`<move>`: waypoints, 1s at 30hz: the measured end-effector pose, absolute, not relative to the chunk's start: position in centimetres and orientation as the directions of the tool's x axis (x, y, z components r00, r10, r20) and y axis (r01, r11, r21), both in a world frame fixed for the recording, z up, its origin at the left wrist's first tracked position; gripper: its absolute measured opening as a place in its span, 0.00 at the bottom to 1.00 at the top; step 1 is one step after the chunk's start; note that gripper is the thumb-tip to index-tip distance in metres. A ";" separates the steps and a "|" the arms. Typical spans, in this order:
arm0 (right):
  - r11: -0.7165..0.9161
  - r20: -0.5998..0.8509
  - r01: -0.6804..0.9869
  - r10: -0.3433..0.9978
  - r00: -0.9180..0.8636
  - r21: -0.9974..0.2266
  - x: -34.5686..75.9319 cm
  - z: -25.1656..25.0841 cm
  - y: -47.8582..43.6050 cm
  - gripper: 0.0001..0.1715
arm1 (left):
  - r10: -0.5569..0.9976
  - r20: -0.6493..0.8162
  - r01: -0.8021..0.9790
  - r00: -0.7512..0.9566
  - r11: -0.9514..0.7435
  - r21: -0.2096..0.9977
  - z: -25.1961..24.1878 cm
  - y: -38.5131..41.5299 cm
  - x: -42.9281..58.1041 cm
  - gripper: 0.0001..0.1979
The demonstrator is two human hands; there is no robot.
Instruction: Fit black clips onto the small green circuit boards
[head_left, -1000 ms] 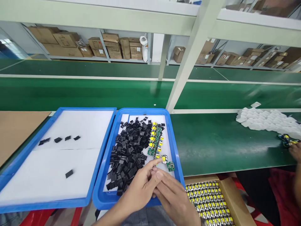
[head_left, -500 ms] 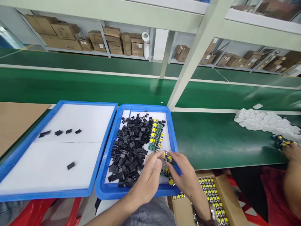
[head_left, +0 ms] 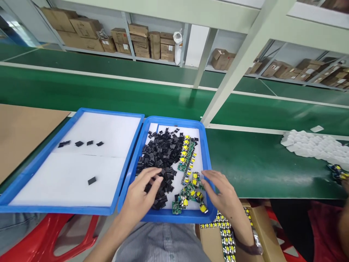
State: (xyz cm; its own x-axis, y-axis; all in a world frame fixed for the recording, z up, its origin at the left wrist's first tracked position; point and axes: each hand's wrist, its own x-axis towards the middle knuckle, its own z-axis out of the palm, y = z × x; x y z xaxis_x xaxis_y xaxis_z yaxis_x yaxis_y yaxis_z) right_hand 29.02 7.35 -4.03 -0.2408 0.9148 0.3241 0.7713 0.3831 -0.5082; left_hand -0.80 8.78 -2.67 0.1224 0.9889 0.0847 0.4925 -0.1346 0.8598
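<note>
- Reaching into the right-hand blue tray (head_left: 124, 183), both hands work at its near end; this tray sits at the bench's near edge, just beside a second blue tray (head_left: 38, 165) on its left.
- Left hand (head_left: 140, 194): fingers loosely curled, tips down on the near edge of the heap of small black parts (head_left: 160, 154). Whether a part is actually pinched, I cannot tell; the fingertips hide it.
- Right hand (head_left: 225, 193): fingers spread and slightly bent, palm down, hovering at the tray's near right corner. Holding nothing that shows.
- Loose cluster of small green circuit boards (head_left: 191, 191) with yellow components lies between the two hands, at the tray's near right. It sits just left of the right hand's fingertips, so the right hand is the nearer one; the left hand is further off, on the black parts.
- A tidier row of the same boards (head_left: 187, 156) runs lengthwise along the heap's right side, long axis pointing from near edge toward far edge.
- Left tray: white liner, a few stray black parts (head_left: 92, 180).
- Cardboard box (head_left: 207, 242) of more boards below the bench edge, under the right wrist.
- White moulded pieces (head_left: 313, 145) lie well apart toward the bench's right end.
</note>
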 end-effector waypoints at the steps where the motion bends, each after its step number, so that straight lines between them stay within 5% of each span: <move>1: 0.393 0.328 0.766 0.911 -0.249 -0.508 28.6 -3.8 7.6 0.16 | 0.989 0.093 0.526 0.118 -0.142 0.838 -2.9 8.8 -1.3 0.12; 5: 0.478 0.274 0.752 0.878 -0.392 -0.454 25.3 -3.0 8.7 0.14 | 0.924 0.136 0.613 0.358 -0.343 0.711 -4.0 8.1 -0.6 0.11; 9: 0.549 0.122 0.790 0.835 -0.537 -0.274 21.5 -3.1 10.4 0.11 | 0.807 0.142 0.613 0.573 -0.537 0.579 -4.4 7.0 1.6 0.12; 14: 0.603 -0.048 0.798 0.796 -0.603 -0.024 19.0 -3.4 12.5 0.11 | 0.816 0.114 0.588 0.566 -0.497 0.638 -4.2 6.4 0.8 0.11; 22: 0.633 -0.073 0.774 0.772 -0.631 -0.005 19.0 -3.9 12.8 0.12 | 0.900 -0.016 0.511 0.436 -0.233 0.828 -3.9 6.6 -2.2 0.09; 26: 0.627 -0.074 0.779 0.777 -0.626 -0.008 18.6 -3.7 12.7 0.13 | 0.808 -0.087 0.539 0.582 -0.304 0.786 -3.4 6.9 -1.0 0.11; 30: 0.643 -0.066 0.765 0.763 -0.643 -0.019 18.7 -3.8 12.8 0.14 | 0.732 -0.164 0.612 0.662 -0.401 0.681 -3.6 6.4 1.2 0.24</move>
